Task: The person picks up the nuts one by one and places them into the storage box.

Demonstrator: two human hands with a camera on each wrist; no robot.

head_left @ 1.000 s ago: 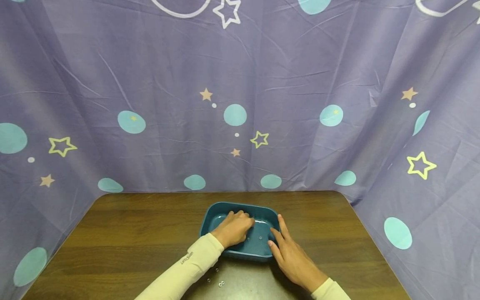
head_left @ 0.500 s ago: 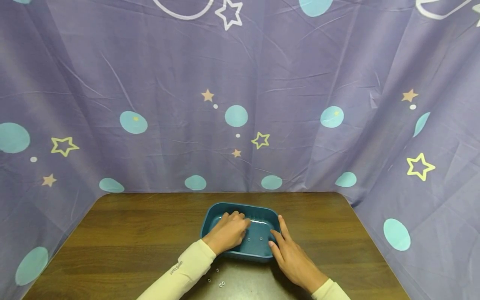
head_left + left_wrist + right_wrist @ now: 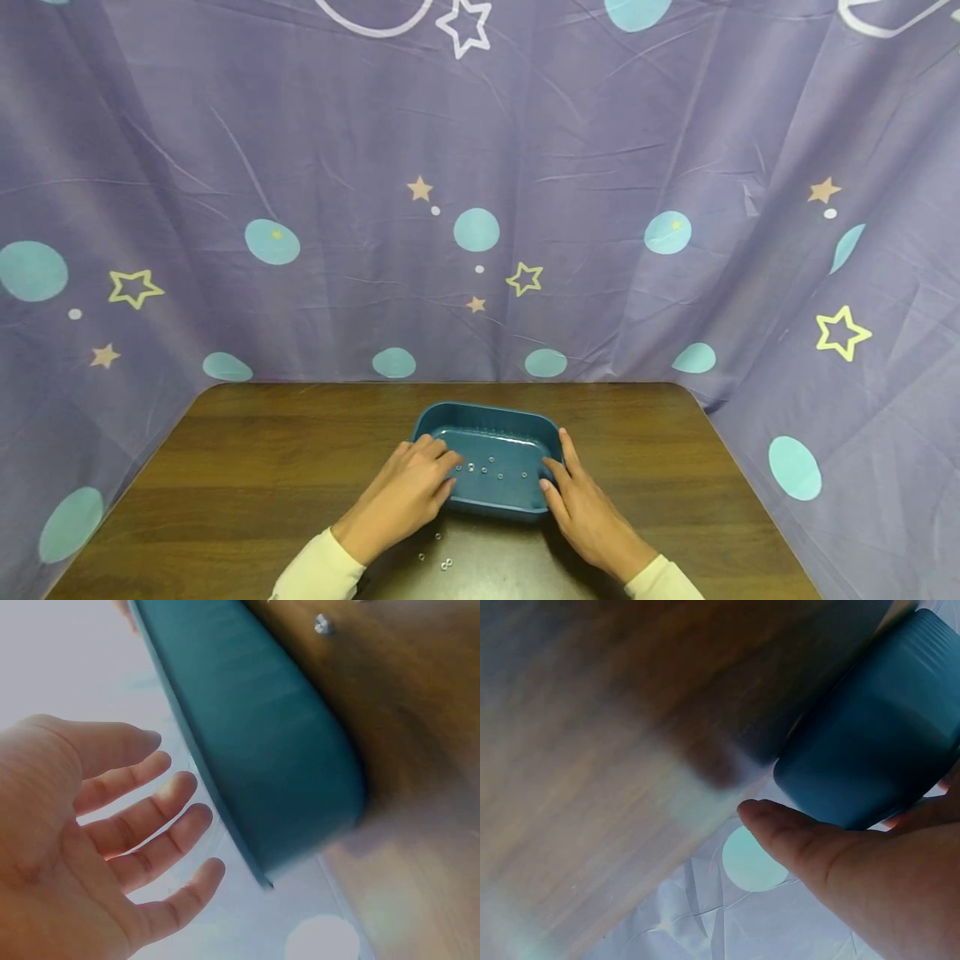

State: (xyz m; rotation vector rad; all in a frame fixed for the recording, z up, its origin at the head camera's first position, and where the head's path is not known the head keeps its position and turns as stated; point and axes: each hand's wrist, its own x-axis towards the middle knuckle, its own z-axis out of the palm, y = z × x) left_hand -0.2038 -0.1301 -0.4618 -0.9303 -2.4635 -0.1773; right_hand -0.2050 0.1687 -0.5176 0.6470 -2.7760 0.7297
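Note:
A teal plastic tub [image 3: 487, 416] sits on the table. On its floor lie several small shiny ring-like pieces [image 3: 471, 467], which look like metal nuts. My left hand [image 3: 401, 500] hovers at the tub's near left corner, and its fingertips reach over the rim. In the left wrist view its fingers [image 3: 142, 825] are spread and loosely bent, with nothing in them. At the right end, my right hand [image 3: 592, 517] holds the tub's rim, some fingertips inside and a finger along the outside. The right wrist view shows one finger [image 3: 787, 832] against the outer wall [image 3: 870, 757].
Several more nuts [image 3: 446, 564] lie on the wooden table [image 3: 300, 450] in front of the tub, near my left forearm. A purple curtain [image 3: 375, 292] with stars and dots hangs behind the table and along both sides.
My left hand has drawn back from the tub's middle toward its near left corner, and its fingers have loosened. More nuts now show on the tub floor. The right hand stays put.

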